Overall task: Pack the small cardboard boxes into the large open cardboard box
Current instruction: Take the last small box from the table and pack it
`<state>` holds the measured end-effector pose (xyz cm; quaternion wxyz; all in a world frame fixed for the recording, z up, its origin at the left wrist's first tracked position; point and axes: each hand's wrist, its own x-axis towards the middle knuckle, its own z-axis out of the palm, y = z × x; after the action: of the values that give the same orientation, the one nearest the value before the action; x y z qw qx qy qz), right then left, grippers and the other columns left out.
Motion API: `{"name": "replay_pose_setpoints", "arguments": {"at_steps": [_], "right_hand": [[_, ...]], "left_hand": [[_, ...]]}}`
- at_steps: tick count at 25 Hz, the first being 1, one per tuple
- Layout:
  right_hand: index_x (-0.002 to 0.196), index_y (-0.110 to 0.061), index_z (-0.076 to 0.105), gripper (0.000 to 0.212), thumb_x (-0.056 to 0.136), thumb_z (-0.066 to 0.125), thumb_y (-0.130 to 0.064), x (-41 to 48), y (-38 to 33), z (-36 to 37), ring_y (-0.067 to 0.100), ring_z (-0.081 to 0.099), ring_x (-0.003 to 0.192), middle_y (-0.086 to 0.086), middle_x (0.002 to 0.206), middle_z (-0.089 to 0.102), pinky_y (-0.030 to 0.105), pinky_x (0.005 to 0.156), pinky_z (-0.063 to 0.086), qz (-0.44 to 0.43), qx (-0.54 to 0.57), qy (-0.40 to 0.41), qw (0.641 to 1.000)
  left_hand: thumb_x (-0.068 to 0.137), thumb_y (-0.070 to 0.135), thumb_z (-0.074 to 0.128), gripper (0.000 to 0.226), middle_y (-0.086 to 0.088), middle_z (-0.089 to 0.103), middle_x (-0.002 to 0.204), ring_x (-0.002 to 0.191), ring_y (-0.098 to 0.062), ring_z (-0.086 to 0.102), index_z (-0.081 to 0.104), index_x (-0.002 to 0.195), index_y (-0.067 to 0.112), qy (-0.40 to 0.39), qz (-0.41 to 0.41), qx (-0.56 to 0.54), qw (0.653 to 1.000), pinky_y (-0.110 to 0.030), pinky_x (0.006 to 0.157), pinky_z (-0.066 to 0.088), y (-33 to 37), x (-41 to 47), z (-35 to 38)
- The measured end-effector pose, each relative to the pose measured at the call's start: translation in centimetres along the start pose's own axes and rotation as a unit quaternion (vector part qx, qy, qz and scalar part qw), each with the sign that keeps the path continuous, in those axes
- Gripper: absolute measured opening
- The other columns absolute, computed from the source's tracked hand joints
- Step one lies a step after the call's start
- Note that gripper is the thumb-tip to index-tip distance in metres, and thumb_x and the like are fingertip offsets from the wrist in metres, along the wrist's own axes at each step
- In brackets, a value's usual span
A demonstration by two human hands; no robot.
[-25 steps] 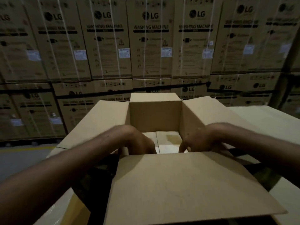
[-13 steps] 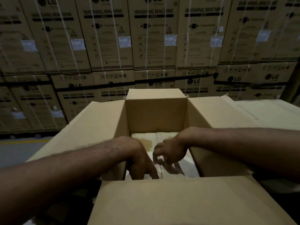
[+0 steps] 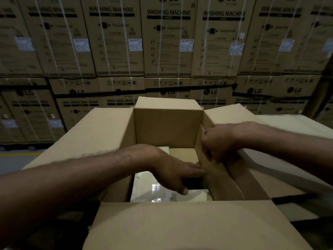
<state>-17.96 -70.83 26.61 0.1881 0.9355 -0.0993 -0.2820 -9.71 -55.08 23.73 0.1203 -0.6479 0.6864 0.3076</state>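
Note:
The large open cardboard box [image 3: 168, 127] stands right in front of me with all flaps folded outward. Pale small boxes [image 3: 147, 188] lie on its bottom, one with shiny tape. A brown small cardboard box [image 3: 218, 175] stands upright against the inner right wall. My right hand [image 3: 219, 143] is closed over its top edge. My left hand [image 3: 175, 173] reaches inside with fingers stretched out, their tips against that brown box's side, above a dark gap. The box bottom under my hands is hidden.
A wall of stacked, strapped washing machine cartons [image 3: 167, 42] fills the background. A pale flat surface [image 3: 297, 127] lies to the right of the box. Grey floor with a yellow line [image 3: 18, 154] shows at the far left. The near flap [image 3: 180, 228] juts toward me.
My right hand rose from the box bottom to the right wall and took hold of the upright brown box. My left hand slid right toward it. The view moved closer.

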Motion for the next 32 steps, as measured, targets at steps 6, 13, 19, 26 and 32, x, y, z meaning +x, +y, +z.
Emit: {"name": "replay_pose_setpoints", "arguments": {"at_steps": [6,13,19,26,32], "right_hand": [[0.136,-0.016,0.062,0.043,0.096,0.06,0.0,3.4,-1.4,-1.1,0.023,0.066,0.11,0.003,0.128,0.065,0.031,0.09,0.058,-0.055,0.096,-0.091,0.99],[0.162,-0.026,0.019,0.091,0.089,0.069,-0.005,9.9,-6.6,-1.6,0.032,0.052,0.134,0.014,0.152,0.049,0.046,0.109,0.044,-0.082,0.09,-0.217,0.969],[0.135,-0.007,0.057,0.051,0.089,0.076,-0.019,10.8,-7.1,-0.3,0.024,0.065,0.109,0.01,0.129,0.063,0.035,0.09,0.053,-0.029,0.029,-0.13,0.991],[0.16,-0.033,-0.015,0.121,0.086,0.077,-0.003,8.7,-6.5,0.2,0.036,0.043,0.142,0.016,0.162,0.033,0.037,0.104,0.046,-0.062,0.045,-0.185,0.98],[0.152,-0.052,-0.021,0.132,0.083,0.077,0.002,7.5,-7.0,-0.2,0.035,0.057,0.124,0.009,0.149,0.039,0.044,0.094,0.058,-0.138,0.17,-0.011,0.976]], "left_hand": [[0.106,0.02,0.052,0.068,-0.001,0.021,0.168,0.153,-0.023,0.023,0.017,0.163,0.024,-0.112,-0.047,0.026,0.992,-0.04,0.12,0.027,-0.4,3.3,1.2],[0.108,0.032,0.045,0.04,-0.005,0.057,0.141,0.102,-0.017,0.058,0.055,0.145,0.019,-0.083,-0.163,0.106,0.977,-0.024,0.082,0.04,-1.5,0.3,1.3],[0.103,0.026,0.059,0.07,0.009,0.016,0.168,0.151,-0.016,0.025,0.022,0.162,0.029,-0.091,-0.119,0.015,0.989,-0.007,0.098,0.033,-4.1,-1.7,3.0],[0.109,0.027,0.044,0.064,0.007,-0.001,0.171,0.155,-0.017,0.01,0.011,0.163,0.025,-0.052,-0.106,0.044,0.992,-0.029,0.117,0.018,-2.7,-2.4,3.1],[0.102,0.033,0.055,0.022,0.004,0.064,0.094,0.08,-0.01,0.062,0.065,0.117,0.021,0.078,-0.276,0.238,0.928,-0.024,0.073,0.053,-1.1,-6.9,0.4]]}}
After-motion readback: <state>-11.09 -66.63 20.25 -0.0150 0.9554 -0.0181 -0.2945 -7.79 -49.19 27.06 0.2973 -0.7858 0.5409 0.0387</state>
